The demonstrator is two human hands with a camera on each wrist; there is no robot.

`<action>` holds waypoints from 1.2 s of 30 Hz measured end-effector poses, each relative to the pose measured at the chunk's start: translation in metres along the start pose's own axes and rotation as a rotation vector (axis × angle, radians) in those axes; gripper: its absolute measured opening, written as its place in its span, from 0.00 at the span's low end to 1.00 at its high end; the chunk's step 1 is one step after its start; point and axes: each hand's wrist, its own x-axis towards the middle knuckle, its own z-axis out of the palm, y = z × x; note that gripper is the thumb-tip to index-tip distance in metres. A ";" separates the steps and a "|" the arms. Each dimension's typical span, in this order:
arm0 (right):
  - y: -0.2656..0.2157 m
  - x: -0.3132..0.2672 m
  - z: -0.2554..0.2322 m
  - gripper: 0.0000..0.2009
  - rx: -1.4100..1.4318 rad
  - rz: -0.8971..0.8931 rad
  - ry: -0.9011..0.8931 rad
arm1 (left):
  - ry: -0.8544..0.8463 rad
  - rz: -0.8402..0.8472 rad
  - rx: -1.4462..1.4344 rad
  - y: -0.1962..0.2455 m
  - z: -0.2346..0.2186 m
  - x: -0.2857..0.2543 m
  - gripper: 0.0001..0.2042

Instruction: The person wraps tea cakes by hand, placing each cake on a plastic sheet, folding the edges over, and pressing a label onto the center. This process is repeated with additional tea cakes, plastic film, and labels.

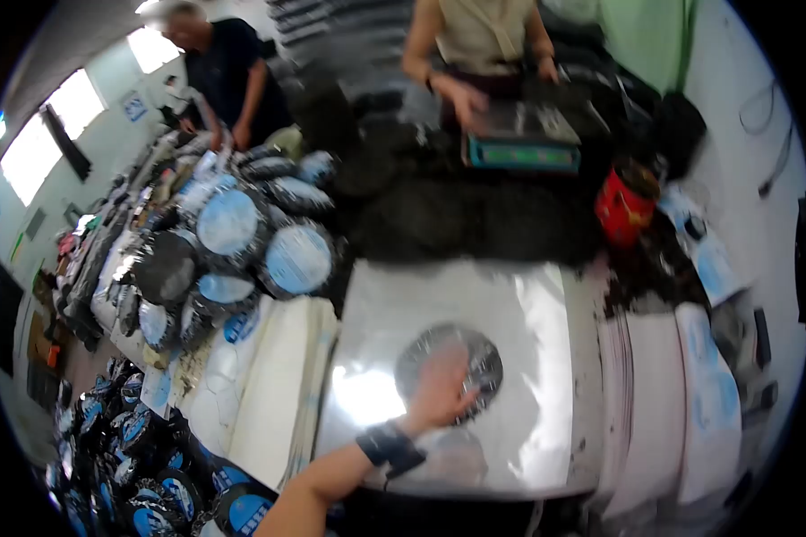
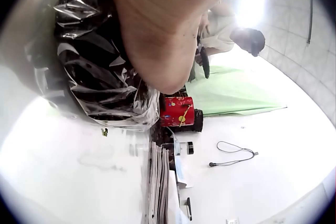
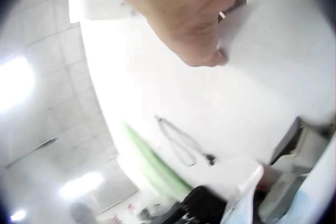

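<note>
My left hand [image 1: 439, 392] lies with outstretched fingers on a round, dark package [image 1: 479, 351] wrapped in clear plastic. The package sits on a shiny metal sheet [image 1: 528, 430]. In the left wrist view, the crinkled wrap of the black package [image 2: 94, 71] shows beside the heel of that hand [image 2: 163, 29]. My right hand [image 3: 194, 19] appears only in its own wrist view, in front of a white wall. Its thumb points down and its fingers are mostly hidden behind the palm; I cannot tell whether it holds anything.
Wrapped packages with blue-and-white labels [image 1: 300, 258] are heaped at the left. Folded white sheets [image 1: 282, 380] flank the metal sheet on the left, with more white stacks [image 1: 654, 394] on the right. A red can [image 1: 622, 206] stands behind. Two people are beyond the table, one beside a box [image 1: 519, 157].
</note>
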 end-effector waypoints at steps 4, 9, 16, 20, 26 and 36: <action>-0.273 -0.055 0.003 0.18 0.684 -0.170 -0.287 | 0.039 0.015 -0.025 0.002 -0.004 -0.001 0.36; -0.540 -0.268 -0.004 0.28 1.306 -0.523 -0.773 | 0.061 0.038 -0.038 0.005 -0.003 0.001 0.33; -0.604 -0.326 -0.068 0.41 1.213 -0.740 -1.076 | 0.110 0.144 -0.412 -0.026 0.027 -0.028 0.28; -0.646 -0.302 -0.034 0.41 1.831 0.087 -1.681 | -0.190 0.020 -0.441 -0.003 -0.010 -0.006 0.29; -0.679 -0.370 -0.025 0.37 1.510 -0.621 -1.052 | 0.282 -0.370 -1.158 -0.034 0.012 -0.021 0.33; -0.683 -0.340 -0.055 0.40 1.398 -0.849 -1.120 | 0.331 -0.402 -0.147 -0.076 0.006 -0.047 0.25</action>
